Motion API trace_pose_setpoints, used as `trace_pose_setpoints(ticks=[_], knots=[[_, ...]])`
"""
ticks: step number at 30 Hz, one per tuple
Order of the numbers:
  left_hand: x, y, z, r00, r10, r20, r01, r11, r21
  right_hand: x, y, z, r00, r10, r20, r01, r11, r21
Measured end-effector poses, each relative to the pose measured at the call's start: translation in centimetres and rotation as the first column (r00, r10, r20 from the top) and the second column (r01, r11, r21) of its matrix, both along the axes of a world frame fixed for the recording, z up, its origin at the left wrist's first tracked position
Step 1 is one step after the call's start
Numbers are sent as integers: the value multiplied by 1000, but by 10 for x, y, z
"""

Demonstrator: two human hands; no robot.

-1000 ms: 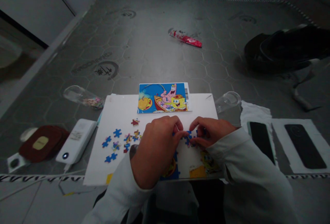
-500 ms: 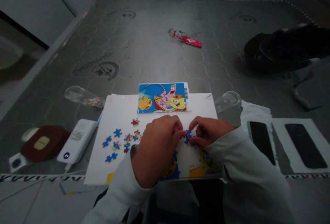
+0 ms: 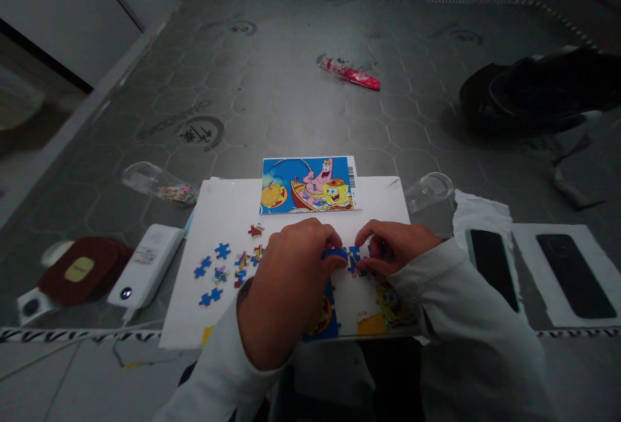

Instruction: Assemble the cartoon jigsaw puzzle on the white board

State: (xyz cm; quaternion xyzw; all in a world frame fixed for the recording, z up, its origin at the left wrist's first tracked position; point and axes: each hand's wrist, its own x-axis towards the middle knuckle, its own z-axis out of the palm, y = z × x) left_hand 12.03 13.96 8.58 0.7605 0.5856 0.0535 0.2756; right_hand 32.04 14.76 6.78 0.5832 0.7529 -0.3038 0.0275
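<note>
My left hand (image 3: pixel 295 279) pinches a blue puzzle piece (image 3: pixel 336 254) between thumb and fingers. Beside it, my right hand (image 3: pixel 395 247) has its thumb and index finger closed on blue joined pieces (image 3: pixel 355 259) with a yellow line on them. Both hands are over the white board (image 3: pixel 194 305). Below them, joined pieces with a burger (image 3: pixel 323 318) and a yellow character (image 3: pixel 392 305) lie at the board's near edge, partly covered by my hands and sleeve. Several loose pieces (image 3: pixel 222 251) are spread left of my left hand. A picture card (image 3: pixel 308 185) lies beyond my hands.
Clear cups lie at the left (image 3: pixel 158 182) and right (image 3: pixel 429 191) of the board. A white power bank (image 3: pixel 145 266) and brown case (image 3: pixel 85 270) are at left. Two phones (image 3: pixel 492 266) (image 3: pixel 575 274) lie at right, a black cap (image 3: pixel 528 92) and red packet (image 3: pixel 349 73) farther back.
My left hand has shifted slightly left, and more of the blue piece in its fingers shows. My right hand has barely moved.
</note>
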Motion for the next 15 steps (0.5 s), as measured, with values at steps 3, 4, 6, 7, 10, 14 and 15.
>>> trace_pose_setpoints(ticks=[3, 4, 6, 7, 10, 14, 15], knots=[[0, 1, 1, 1000, -8, 9, 8, 1000, -28, 0, 1, 1, 1000, -9, 13, 10, 999, -35], [0, 2, 1, 1000, -5, 12, 5, 999, -35, -1, 1, 2, 1000, -13, 21, 14, 999, -42], [-1, 2, 1, 1000, 4, 23, -4, 999, -35, -1, 2, 1, 999, -18, 29, 19, 999, -47], [-1, 2, 1, 1000, 9, 29, -8, 1000, -29, -2, 2, 1, 999, -17, 32, 19, 999, -47], [-1, 0, 0, 999, 4, 36, -3, 1000, -3, -2, 2, 0, 999, -9, 41, 12, 998, -63], [-1, -1, -4, 999, 1, 51, -2, 1000, 21, -2, 3, -1, 999, -2, 54, 6, 998, -59], [-1, 0, -4, 998, 0, 57, -1, 1000, 22, -2, 3, -1, 998, 0, 55, 3, 998, -57]])
